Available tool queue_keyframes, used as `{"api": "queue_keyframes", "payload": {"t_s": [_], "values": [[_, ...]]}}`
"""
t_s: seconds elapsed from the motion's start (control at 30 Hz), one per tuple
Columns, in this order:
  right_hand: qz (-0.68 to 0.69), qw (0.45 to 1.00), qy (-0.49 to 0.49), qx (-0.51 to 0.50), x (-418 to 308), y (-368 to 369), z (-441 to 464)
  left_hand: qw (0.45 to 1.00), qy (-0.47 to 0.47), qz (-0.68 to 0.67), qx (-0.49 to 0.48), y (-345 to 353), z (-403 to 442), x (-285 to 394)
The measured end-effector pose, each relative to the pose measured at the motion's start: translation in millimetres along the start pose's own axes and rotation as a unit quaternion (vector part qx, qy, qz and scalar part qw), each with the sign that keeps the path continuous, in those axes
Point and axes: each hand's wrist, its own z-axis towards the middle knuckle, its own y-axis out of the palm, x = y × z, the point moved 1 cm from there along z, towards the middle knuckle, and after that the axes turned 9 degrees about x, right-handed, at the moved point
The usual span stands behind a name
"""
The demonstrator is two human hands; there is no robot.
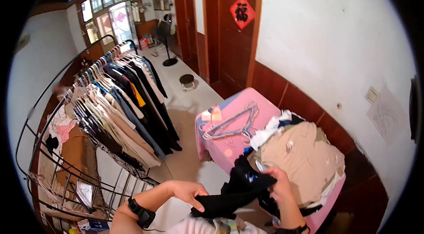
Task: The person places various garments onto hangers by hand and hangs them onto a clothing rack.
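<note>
Your two hands have the black garment (238, 198) stretched between them, low in the view and just in front of your body. Take the garment as the centre of a clock, with twelve at the top of the view: its long axis runs from about eight o'clock at your left hand (187, 192) up to about two at your right hand (279, 183). The left thumb and fingers are closed on the near end, thumb on the side facing you; the right fingers pinch the far end, partly hidden by cloth. From there, the loose hangers (212, 136) lie at twelve o'clock on the pink-covered table (260, 97), ahead of both hands, their closest end slightly nearer the right. The clothes pile (304, 159) sits at two, just beyond the right hand, which is clearly the nearer one to it. The rack's hung clothes (128, 114) are at ten, on your left hand's side. Folds and bunching hide the garment's outline, so you can't tell its type or which edge is which. More dark cloth drops below the right hand, and whether it belongs to the same piece is unclear. A pale strip (260, 166) by the right fingers is too small to identify.
</note>
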Motion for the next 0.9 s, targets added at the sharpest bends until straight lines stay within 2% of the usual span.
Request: {"api": "queue_keyframes", "payload": {"t_s": [0.03,0.07,0.1,0.13,0.17,0.2,0.23,0.27,0.3,0.37,0.4,0.47,0.5,0.57,0.63,0.7,0.77,0.8,0.87,0.9], "values": [[-0.119,0.990,-0.030,-0.072,-11,5,-2,0.999,-0.033,0.026,0.022,-10,-9,-7],[-0.215,0.969,-0.035,-0.119,-26,6,-6,0.977,-0.043,0.199,0.057,-22,-18,-19],[-0.308,0.937,-0.041,-0.163,-44,12,-9,0.978,-0.043,0.195,0.067,-27,-29,-23],[-0.336,0.924,-0.005,-0.182,-46,10,-5,0.923,-0.103,0.345,0.131,-35,-39,-24],[-0.339,0.922,-0.005,-0.187,-50,12,-2,0.839,-0.162,0.484,0.188,-40,-49,-26],[-0.387,0.893,-0.043,-0.225,-58,17,0,0.839,-0.161,0.483,0.191,-43,-57,-30],[-0.432,0.859,-0.082,-0.261,-63,21,2,0.805,-0.178,0.515,0.235,-49,-64,-31],[-0.437,0.855,-0.088,-0.266,-60,22,5,0.767,-0.195,0.545,0.278,-53,-68,-32],[-0.439,0.854,-0.088,-0.266,-63,28,6,0.767,-0.194,0.544,0.279,-53,-69,-30],[-0.449,0.844,-0.132,-0.263,-72,45,4,0.709,-0.191,0.602,0.315,-47,-70,-24],[-0.450,0.843,-0.129,-0.264,-78,53,2,0.711,-0.190,0.599,0.315,-49,-72,-25],[-0.473,0.818,-0.216,-0.247,-95,70,-3,0.644,-0.035,0.638,0.421,-60,-80,-23],[-0.472,0.820,-0.211,-0.246,-102,77,-3,0.624,0.015,0.621,0.474,-73,-83,-27],[-0.503,0.789,-0.263,-0.234,-116,88,-5,0.544,0.095,0.639,0.535,-82,-94,8],[-0.503,0.791,-0.295,-0.185,-133,94,-4,0.473,0.124,0.665,0.565,-89,-100,46],[-0.488,0.789,-0.354,-0.114,-153,96,-1,0.417,0.116,0.672,0.601,-90,-107,79],[-0.493,0.794,-0.350,-0.061,-172,99,3,0.460,0.032,0.659,0.594,-103,-114,88],[-0.481,0.795,-0.368,-0.037,-174,96,7,0.464,0.033,0.658,0.592,-109,-113,91],[-0.485,0.793,-0.367,-0.032,-183,98,7,0.536,-0.010,0.545,0.644,-119,-112,93],[-0.481,0.791,-0.377,-0.033,-183,100,7,0.538,-0.009,0.545,0.643,-122,-111,94]]}}
